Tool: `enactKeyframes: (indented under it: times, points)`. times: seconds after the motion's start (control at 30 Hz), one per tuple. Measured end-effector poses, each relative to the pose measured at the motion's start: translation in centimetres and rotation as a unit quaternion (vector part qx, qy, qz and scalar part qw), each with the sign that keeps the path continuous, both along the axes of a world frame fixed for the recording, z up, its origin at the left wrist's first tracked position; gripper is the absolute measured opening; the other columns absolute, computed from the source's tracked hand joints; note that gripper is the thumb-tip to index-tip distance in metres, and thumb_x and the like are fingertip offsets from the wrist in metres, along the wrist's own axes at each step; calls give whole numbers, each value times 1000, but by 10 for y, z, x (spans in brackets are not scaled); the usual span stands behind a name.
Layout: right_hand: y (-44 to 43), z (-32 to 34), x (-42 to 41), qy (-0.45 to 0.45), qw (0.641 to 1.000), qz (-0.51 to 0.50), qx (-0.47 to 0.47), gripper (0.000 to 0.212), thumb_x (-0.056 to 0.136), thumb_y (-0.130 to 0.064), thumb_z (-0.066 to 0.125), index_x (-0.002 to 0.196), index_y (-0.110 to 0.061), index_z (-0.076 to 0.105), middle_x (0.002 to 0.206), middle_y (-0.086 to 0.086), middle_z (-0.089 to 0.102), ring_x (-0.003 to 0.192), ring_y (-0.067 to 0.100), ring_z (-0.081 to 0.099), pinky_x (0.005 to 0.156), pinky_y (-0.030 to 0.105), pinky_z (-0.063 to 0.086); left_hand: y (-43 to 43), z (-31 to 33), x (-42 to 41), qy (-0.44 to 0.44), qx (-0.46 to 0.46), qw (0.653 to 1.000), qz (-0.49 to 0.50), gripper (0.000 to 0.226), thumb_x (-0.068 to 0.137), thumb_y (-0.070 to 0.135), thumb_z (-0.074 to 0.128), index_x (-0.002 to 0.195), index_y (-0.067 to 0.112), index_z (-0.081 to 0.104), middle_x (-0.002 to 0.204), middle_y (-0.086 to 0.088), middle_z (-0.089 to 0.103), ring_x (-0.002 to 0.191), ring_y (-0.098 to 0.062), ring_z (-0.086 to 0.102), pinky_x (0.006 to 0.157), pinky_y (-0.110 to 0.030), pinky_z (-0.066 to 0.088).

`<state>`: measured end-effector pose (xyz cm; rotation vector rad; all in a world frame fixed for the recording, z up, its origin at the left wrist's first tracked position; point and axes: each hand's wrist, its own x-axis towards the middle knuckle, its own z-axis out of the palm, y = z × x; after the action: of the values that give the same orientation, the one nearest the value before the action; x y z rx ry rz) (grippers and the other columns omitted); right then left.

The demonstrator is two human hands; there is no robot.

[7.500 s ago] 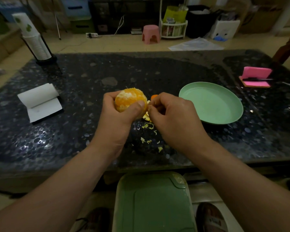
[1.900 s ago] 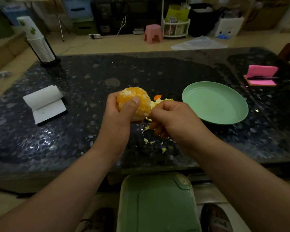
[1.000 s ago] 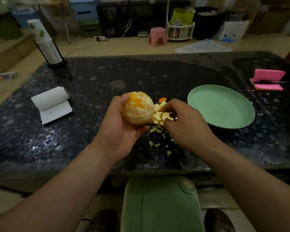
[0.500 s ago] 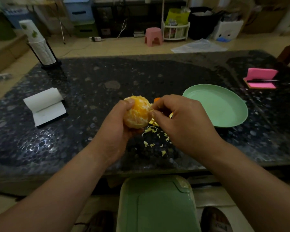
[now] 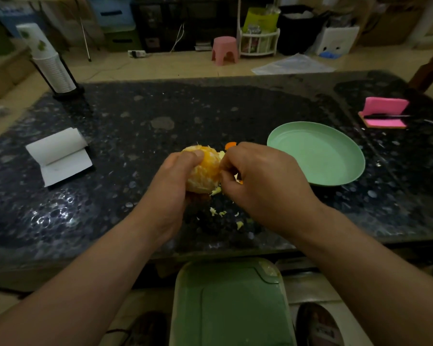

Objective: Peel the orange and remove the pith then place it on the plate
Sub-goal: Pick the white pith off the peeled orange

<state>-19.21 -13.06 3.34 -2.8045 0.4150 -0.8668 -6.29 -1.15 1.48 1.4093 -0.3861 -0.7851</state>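
**Picked at the pith of a hand-held orange**

Gripped the peeled orange [image 5: 205, 168] in the left hand [image 5: 170, 188], thumb curled over the top and the other fingers wrapped round the far side, out of sight. Held the fruit above the worktop [image 5: 160, 108], toward its near edge, left of the plate and apart from it. Set the right hand [image 5: 263, 181] against the fruit's right side, fingers curled, tips pinching at a pale bit of pith [image 5: 221, 155] near the top. Glimpsed yellowish scraps under the right palm; could not tell whether held there or lying below.

Found a scatter of pale pith crumbs [image 5: 218, 213] on the dark speckled stone directly beneath both hands. Spotted a small piece of orange peel [image 5: 230, 145] just beyond the right knuckles. Saw the pale green plate [image 5: 318, 156] flat on the worktop, just to the right of the right hand.

Farther out, noted:
- a white notepad [image 5: 58, 156] at the left, top page curled over
- a tilted stack of paper cups [image 5: 50, 63] in a black holder at the far left corner
- a pink pad [image 5: 385, 108] at the far right, with a dark pen [image 5: 385, 116] lying across it

Noted a green plastic lid [image 5: 230, 303] below the near edge of the worktop, between the forearms. Made out a pink stool [image 5: 224, 49] on the floor beyond.
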Motion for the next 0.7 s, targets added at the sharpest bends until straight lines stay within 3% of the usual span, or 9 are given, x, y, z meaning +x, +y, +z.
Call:
enactKeyframes:
  times: [0.1, 0.27, 0.53, 0.7]
  points:
    - [1, 0, 0, -7, 1000, -3, 4, 11, 93, -26, 66, 84, -21, 61, 78, -5, 58, 68, 17, 51, 56, 31, 35, 2, 4, -2, 11, -4, 1000, -4, 56, 84, 48, 64, 129, 14, 65, 132, -19, 69, 103, -28, 69, 84, -48, 55]
    - [1, -1, -2, -53, 996, 3, 78, 10, 92, -24, 69, 85, -24, 63, 80, -9, 60, 72, 12, 54, 59, 35, 48, 5, 8, -2, 40, -19, 999, -24, 35, 102, 40, 56, 124, 16, 69, 115, -13, 74, 99, -26, 67, 76, -39, 53]
    - [-5, -4, -3, -64, 981, 17, 184, 10, 93, -24, 73, 86, -24, 66, 81, -8, 66, 80, 13, 67, 69, 43, 57, 8, 13, -2, 47, -41, 997, -34, 42, 93, 45, 58, 122, 17, 71, 110, -8, 76, 96, -26, 68, 71, -36, 54]
    - [-8, -5, -4, -67, 977, 4, 202, 10, 93, -24, 72, 85, -26, 66, 80, -10, 66, 76, 11, 64, 70, 43, 57, 9, 17, -3, 74, -64, 995, -32, 33, 105, 39, 48, 119, 19, 70, 110, -9, 76, 94, -26, 68, 67, -32, 53]
